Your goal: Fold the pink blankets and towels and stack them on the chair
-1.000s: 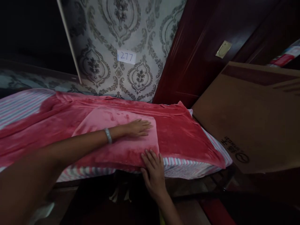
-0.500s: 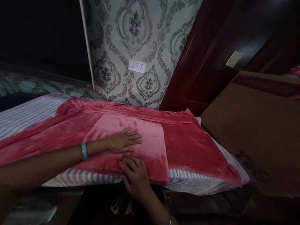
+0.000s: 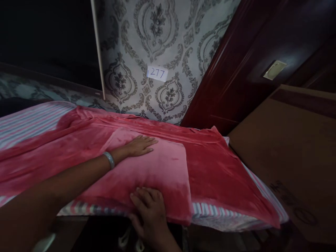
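Observation:
A red plush cloth (image 3: 212,168) is spread over a striped sheet (image 3: 34,120). On its middle lies a folded section of the same fabric (image 3: 162,164), paler pink on top and redder toward the front. My left hand (image 3: 141,145), with a bracelet on the wrist, rests flat on the upper part of this section, fingers stretched out. At the front edge, my right hand (image 3: 151,211) touches the fabric with slightly bent fingers, the thumb apart from them and lower down. Neither hand visibly pinches the cloth.
A large cardboard box (image 3: 291,150) stands at the right, close to the sheet's end. Behind are patterned wallpaper (image 3: 157,31) with a paper label (image 3: 157,73) reading 277, a dark screen (image 3: 47,42) at the left and a dark red door (image 3: 236,70).
My left hand has slid away from me, toward the back of the folded section. My right hand stays by the front edge. The view has shifted slightly.

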### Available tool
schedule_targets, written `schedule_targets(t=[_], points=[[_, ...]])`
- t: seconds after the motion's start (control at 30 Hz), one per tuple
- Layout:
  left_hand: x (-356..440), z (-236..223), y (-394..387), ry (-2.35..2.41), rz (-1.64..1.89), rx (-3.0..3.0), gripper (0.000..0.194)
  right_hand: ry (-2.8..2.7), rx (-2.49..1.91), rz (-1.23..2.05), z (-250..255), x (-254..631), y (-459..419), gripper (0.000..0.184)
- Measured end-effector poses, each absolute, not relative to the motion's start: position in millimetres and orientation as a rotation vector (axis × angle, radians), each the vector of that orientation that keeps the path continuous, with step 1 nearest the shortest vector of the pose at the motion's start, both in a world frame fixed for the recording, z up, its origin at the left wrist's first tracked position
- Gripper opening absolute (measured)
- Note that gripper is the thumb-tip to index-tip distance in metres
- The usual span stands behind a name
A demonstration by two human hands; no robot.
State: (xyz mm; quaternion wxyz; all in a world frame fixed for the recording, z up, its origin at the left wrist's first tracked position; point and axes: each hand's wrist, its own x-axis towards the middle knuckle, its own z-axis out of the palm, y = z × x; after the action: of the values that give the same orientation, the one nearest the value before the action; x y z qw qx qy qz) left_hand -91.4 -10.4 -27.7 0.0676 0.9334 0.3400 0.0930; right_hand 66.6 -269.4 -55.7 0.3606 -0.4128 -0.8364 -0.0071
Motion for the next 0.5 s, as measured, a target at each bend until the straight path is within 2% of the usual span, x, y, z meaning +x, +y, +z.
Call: schedule_targets(t=[0.27, 0.5], points=[[-92, -15, -18, 1.026, 0.253, 2.786, 0.066, -2.163, -1.097, 0.001, -59, 68, -272, 0.050], [-112, 17, -53, 0.921, 0.135, 2.845, 0.065, -2.257, -1.173, 0.102, -22, 56, -273, 0.054]])
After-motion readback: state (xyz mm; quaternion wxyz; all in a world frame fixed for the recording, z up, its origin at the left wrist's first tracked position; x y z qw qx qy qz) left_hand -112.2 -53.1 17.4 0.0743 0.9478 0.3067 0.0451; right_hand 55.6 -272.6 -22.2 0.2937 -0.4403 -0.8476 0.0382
